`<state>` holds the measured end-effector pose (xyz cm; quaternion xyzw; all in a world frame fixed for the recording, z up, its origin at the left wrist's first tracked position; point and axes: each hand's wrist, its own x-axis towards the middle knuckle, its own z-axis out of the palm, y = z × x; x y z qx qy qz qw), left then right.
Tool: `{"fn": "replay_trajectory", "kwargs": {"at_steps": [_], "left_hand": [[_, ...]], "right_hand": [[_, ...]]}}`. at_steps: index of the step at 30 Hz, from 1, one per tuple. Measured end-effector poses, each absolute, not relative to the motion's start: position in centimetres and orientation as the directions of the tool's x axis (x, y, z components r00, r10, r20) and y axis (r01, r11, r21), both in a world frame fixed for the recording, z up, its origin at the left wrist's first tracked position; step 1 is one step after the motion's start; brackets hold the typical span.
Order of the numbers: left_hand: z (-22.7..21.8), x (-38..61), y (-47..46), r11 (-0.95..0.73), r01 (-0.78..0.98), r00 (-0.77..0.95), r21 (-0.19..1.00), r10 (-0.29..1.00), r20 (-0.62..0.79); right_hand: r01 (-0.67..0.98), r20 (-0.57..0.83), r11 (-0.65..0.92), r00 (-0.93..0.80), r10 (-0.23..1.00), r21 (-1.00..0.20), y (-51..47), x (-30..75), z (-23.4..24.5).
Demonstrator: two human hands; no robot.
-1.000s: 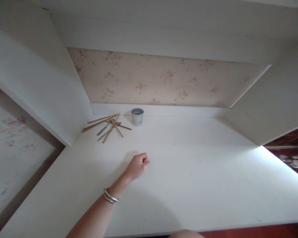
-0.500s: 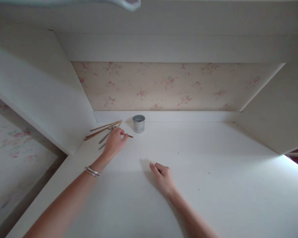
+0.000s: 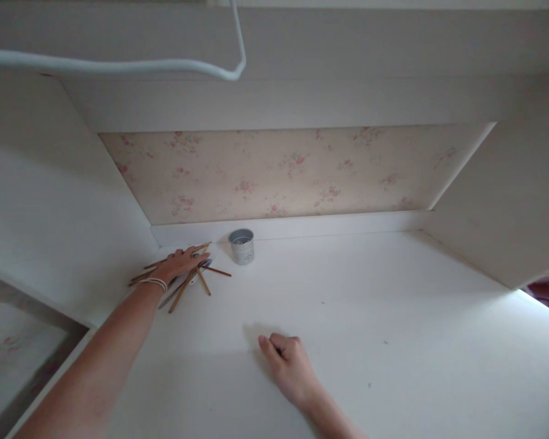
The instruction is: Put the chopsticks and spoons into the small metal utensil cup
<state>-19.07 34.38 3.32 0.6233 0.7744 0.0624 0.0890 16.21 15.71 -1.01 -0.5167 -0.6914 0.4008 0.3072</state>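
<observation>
My left hand (image 3: 180, 263) lies with its fingers stretched out over a loose pile of wooden chopsticks (image 3: 204, 281) and metal cutlery (image 3: 168, 298). Several brown sticks fan out from beneath it, and part of the pile is hidden by the palm. A little to the right of those fingertips stands a grey metal holder (image 3: 242, 251), upright, with small holes in its side. My right hand (image 3: 287, 367) rests on the white surface closer to me, closed in a fist. Nothing shows sticking out of that fist.
The white tabletop (image 3: 348, 274) has a few small dark specks on it. White panels (image 3: 64, 183) rise on the left and right, with flowered wallpaper (image 3: 293, 174) at the back. A pale bent tube (image 3: 119, 66) crosses the upper left, under a white overhang.
My left hand has let go of the brown stick, shifted left and spread over the pile. More sticks now point toward me. The view has tilted and turned slightly; my right fist stays closed.
</observation>
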Motion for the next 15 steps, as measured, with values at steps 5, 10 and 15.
{"fn": "replay_trajectory", "kwargs": {"at_steps": [5, 10, 15], "left_hand": [[2.9, -17.0, 33.4, 0.331, 0.927, -0.3, 0.175, 0.937, -0.179], [2.7, -13.4, 30.3, 0.298, 0.94, -0.268, 0.167, 0.946, -0.18], [2.2, -10.8, 25.1, 0.166, 0.974, -0.155, 0.155, 0.985, -0.082]], "right_hand": [[0.488, 0.026, 0.16, -0.272, 0.962, -0.858, 15.7, 16.2, -0.7], [0.506, 0.049, 0.194, -0.286, 0.957, -0.841, 15.7, 16.4, -0.5], [0.521, 0.073, 0.234, -0.31, 0.948, -0.821, 15.6, 16.4, -0.4]]}}
